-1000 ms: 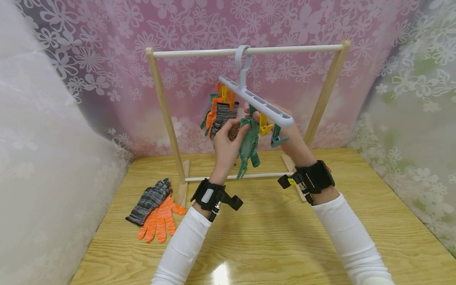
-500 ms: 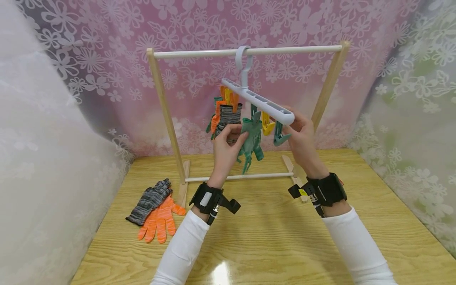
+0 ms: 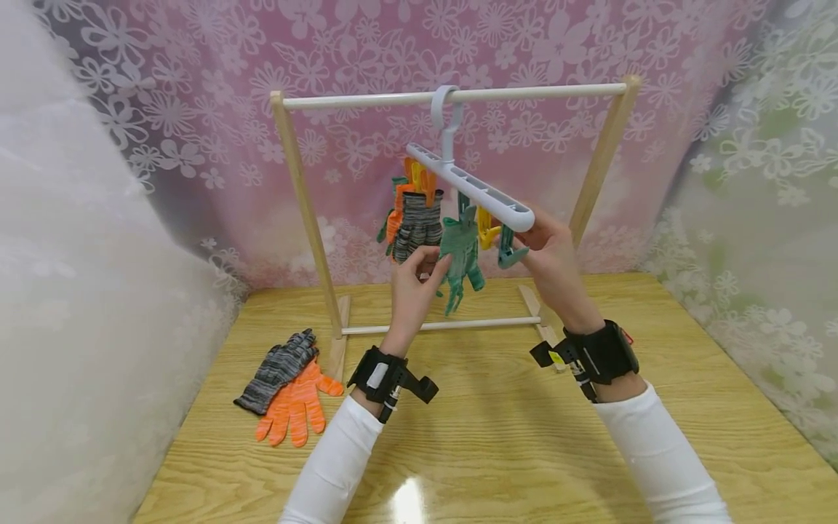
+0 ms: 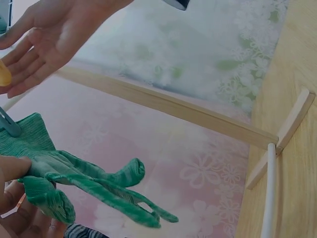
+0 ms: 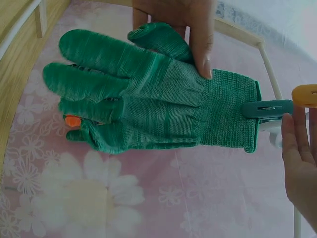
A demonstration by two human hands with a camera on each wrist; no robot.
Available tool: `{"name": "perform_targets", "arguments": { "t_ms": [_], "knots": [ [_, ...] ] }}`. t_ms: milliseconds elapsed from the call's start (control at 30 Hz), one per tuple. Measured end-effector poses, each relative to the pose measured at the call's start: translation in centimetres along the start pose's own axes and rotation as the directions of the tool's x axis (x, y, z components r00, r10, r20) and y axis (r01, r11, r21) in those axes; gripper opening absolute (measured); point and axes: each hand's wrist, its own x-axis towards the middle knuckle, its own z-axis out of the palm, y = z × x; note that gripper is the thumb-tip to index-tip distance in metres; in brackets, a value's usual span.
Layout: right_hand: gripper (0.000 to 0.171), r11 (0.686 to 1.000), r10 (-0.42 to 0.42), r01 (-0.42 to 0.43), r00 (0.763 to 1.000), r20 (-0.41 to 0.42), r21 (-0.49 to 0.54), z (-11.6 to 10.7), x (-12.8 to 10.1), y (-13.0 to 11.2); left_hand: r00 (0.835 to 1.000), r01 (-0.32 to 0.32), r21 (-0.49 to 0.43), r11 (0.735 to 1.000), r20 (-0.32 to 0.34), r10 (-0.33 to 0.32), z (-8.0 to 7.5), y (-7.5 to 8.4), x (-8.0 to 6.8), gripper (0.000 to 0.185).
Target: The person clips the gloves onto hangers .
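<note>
We hold the green glove [image 3: 460,260] w/ our left hand [image 3: 412,280]: thumb on the palm side, fingers behind, pinched on the glove just below its cuff, as the right wrist view shows [image 5: 148,96]. The glove hangs fingers-down from a teal clip [image 5: 267,108] biting its cuff, under the white hanger [image 3: 471,186], which hooks over the top rail of the wooden rack [image 3: 452,94]. Our right hand [image 3: 553,255] is up at the hanger's near end, fingers straight and together, relaxed, beside a yellow clip [image 3: 485,227] and another teal clip [image 3: 509,251]; in the left wrist view it shows an open palm [image 4: 42,37], gripping nothing. Whether it touches the hanger, we can't tell. Further back on the hanger hang a grey striped glove [image 3: 417,224] and an orange one [image 3: 395,218], partly hidden. On the table [image 3: 497,437], left of the rack, lie a grey glove [image 3: 276,367] and an orange glove [image 3: 296,407], overlapping.
</note>
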Motion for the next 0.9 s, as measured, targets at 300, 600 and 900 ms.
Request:
{"name": "perform_targets", "arguments": {
  "t_ms": [300, 600, 900],
  "knots": [
    [0.051, 0.998, 0.058, -0.059, 0.998, 0.031, 0.025, 1.3, 0.5, 0.1, 0.998, 0.022, 0.054, 0.998, 0.052, -0.025, -0.8, -1.2, -1.3, 0.025],
    [0.052, 0.984, -0.02, 0.01, 0.998, 0.055, 0.177, 1.8, 0.5, 0.6, 0.983, 0.125, 0.2, 0.972, 0.111, -0.149, -3.8, -2.4, -3.5, 0.032],
    [0.046, 0.983, -0.047, 0.044, 0.999, 0.011, 0.179, 1.8, 0.6, 0.3, 0.992, 0.102, 0.279, 0.955, 0.042, -0.118, -9.8, -1.8, -5.0, 0.024]
  ]
}}
